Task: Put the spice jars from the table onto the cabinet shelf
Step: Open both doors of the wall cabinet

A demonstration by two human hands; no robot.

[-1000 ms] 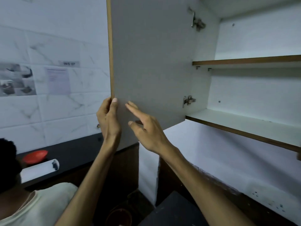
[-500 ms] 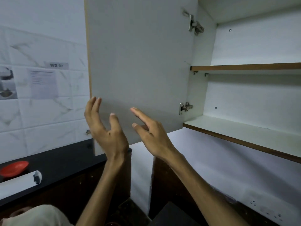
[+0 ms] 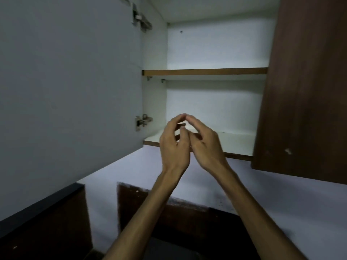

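Both hands are up in front of the open cabinet, close together, right about level with the lower shelf. The left hand and the right hand are touching each other, fingertips meeting at the top so they make a little arch shape, and the thumbs look like they meet in the middle too. Fingers on both are loosely curved and neither one is gripping anything, just hand against hand.

No spice jars show up anywhere in this view, so I can't say where they are. The lower shelf is white on top with a brown front edge, and the hands cover part of that edge. Above it is the upper shelf, same brown edging.

The cabinet door on the left is swung wide open, pale inner face toward the camera, with a metal hinge down near the lower shelf and another hinge up top. On the right there's a dark brown door that is shut. Below the cabinet is a plain white wall, and a dark tabletop runs along the bottom left. Lighting is pretty dim overall.
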